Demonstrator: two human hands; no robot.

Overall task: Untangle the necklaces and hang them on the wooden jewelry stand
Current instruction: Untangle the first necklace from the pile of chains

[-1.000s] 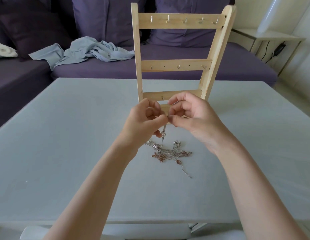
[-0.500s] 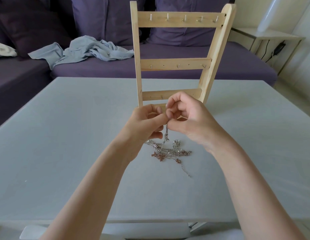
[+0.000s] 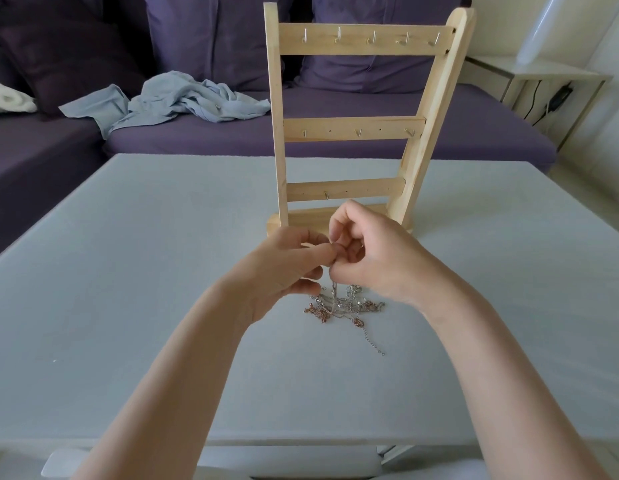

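Pinching necklace chain (image 3: 333, 287): left hand (image 3: 283, 268), right hand (image 3: 373, 258).

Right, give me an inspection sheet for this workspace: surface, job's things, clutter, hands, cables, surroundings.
Surface: grey table, bearing the stand and chains.
Job's things: necklaces tangled in a heap on the table, one chain lifted; stand upright behind them, hooks bare.
Clutter: nothing seen on the table.
Hands: left hand and right hand meet above the heap, both pinching the lifted chain.
Cables: dark cable hanging by the side table, far right.
Surroundings: purple sofa behind, with a crumpled blue cloth on its seat.
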